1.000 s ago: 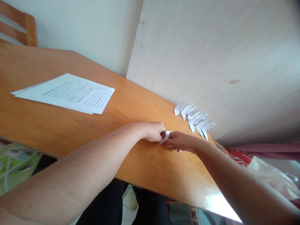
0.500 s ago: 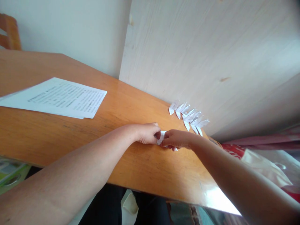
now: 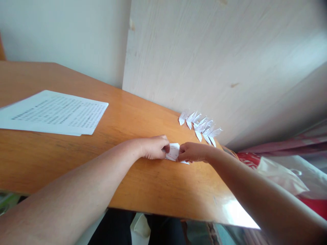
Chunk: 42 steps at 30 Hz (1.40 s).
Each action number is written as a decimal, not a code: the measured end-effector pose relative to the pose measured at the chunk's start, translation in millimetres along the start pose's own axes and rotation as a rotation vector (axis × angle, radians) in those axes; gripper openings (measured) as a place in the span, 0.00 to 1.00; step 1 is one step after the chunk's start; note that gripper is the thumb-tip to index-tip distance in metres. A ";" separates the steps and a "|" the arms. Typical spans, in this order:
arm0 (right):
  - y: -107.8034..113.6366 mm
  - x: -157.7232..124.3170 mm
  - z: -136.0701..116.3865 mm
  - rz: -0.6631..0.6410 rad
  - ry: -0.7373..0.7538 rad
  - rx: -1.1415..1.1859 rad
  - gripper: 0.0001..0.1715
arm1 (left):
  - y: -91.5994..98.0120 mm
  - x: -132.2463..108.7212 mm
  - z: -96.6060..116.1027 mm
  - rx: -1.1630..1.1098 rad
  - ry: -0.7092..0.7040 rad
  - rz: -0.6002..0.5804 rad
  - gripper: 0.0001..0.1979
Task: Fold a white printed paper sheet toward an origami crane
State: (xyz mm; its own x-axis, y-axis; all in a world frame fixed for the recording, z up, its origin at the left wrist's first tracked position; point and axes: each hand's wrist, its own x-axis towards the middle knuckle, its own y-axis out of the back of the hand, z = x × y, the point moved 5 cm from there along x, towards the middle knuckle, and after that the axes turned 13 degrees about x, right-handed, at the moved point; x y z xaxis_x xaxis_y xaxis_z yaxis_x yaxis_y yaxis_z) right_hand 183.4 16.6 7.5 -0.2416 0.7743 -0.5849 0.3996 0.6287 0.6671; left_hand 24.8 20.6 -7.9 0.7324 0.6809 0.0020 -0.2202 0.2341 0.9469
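A small folded piece of white printed paper (image 3: 173, 151) lies on the wooden table between my hands. My left hand (image 3: 156, 147) grips its left end, thumb and fingers closed on it. At the right end my right hand (image 3: 192, 151) is closed on the same paper, fingers bent down over it. The paper's middle shows between the hands; both ends are partly hidden under my fingers. Beyond my right hand, several folded paper pieces (image 3: 201, 126) with pointed tips stand in a row near the panel.
A stack of printed sheets (image 3: 61, 114) rests on the left of the wooden table (image 3: 143, 183). A pale panel (image 3: 184, 58) rises along the far edge. Bags and cloth (image 3: 281, 173) crowd the right side.
My hands have moved slightly apart, the left one leftward, so more of the folded paper shows between them. The whole view has shifted a little.
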 end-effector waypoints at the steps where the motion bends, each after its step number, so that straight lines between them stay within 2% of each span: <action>1: 1.6 -1.5 3.3 0.004 0.003 -0.008 0.08 | -0.2 0.0 0.2 -0.002 0.001 0.000 0.15; 7: 5.5 -6.2 24.3 0.044 0.064 0.011 0.08 | -2.5 1.5 -1.5 -0.024 -0.019 0.019 0.13; 10: 3.1 -5.7 26.3 0.023 0.086 0.071 0.06 | -2.3 1.0 -2.1 -0.047 -0.015 0.018 0.14; 13: -0.1 -5.3 18.3 -0.039 0.041 0.096 0.09 | -1.1 -0.2 -1.7 -0.054 -0.005 0.005 0.15; 17: -1.6 -6.7 -2.0 -0.074 -0.060 -0.021 0.21 | -0.2 -1.1 -1.7 -0.053 0.001 -0.012 0.15; 19: -3.6 -7.3 -13.1 -0.095 -0.054 -0.073 0.26 | 0.0 -1.0 -2.1 -0.055 -0.006 0.000 0.14; 23: -6.6 -6.3 -23.7 -0.061 -0.071 -0.176 0.29 | -0.2 -0.4 -2.4 -0.073 -0.030 0.027 0.11; 27: -8.9 -5.8 -25.9 -0.038 -0.091 -0.244 0.28 | 0.7 -0.6 -0.9 -0.057 -0.032 0.020 0.12; 38: -5.6 -5.3 -11.9 -0.005 -0.109 -0.147 0.20 | 2.9 -1.0 2.0 -0.031 -0.022 0.001 0.15; 42: -2.9 -6.5 -3.1 0.030 -0.113 -0.150 0.22 | 1.9 -0.4 -0.1 -0.037 -0.015 0.010 0.16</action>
State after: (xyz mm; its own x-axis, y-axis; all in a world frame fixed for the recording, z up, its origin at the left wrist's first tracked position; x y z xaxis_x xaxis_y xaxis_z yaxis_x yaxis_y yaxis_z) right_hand 181.1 10.0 10.8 -0.1271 0.7848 -0.6066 0.2670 0.6160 0.7411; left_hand 23.9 20.8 -6.1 0.7395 0.6729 0.0168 -0.2515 0.2531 0.9342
